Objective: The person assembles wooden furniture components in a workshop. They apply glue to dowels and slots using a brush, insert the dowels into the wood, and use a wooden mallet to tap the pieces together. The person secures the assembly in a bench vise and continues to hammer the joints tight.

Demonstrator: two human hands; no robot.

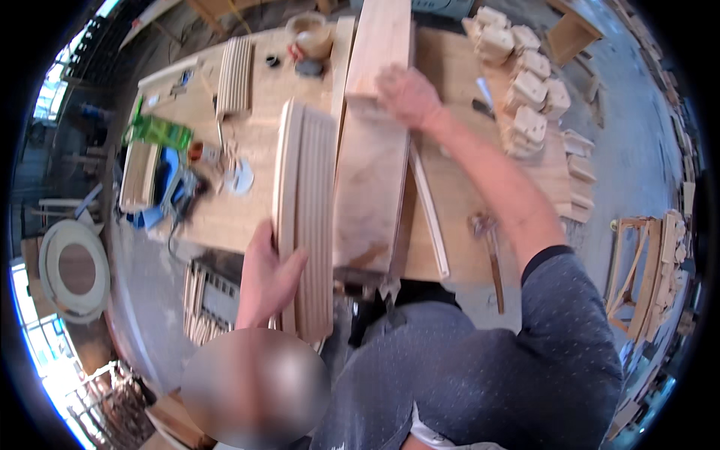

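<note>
My left hand is closed around the near end of a long, curved, fluted wooden moulding, which stands on edge over the workbench's front. My right hand reaches far forward and lies palm down on a wide pale board that runs lengthwise along the bench; the fingers are spread and blurred by motion. The moulding leans right beside the board's left edge. A thin wooden strip lies along the board's right side.
On the wooden workbench are stacked carved blocks at right, a hammer near the front, another fluted piece, a green box, a blue power tool and a bowl. A round frame lies left; wooden frames stand right.
</note>
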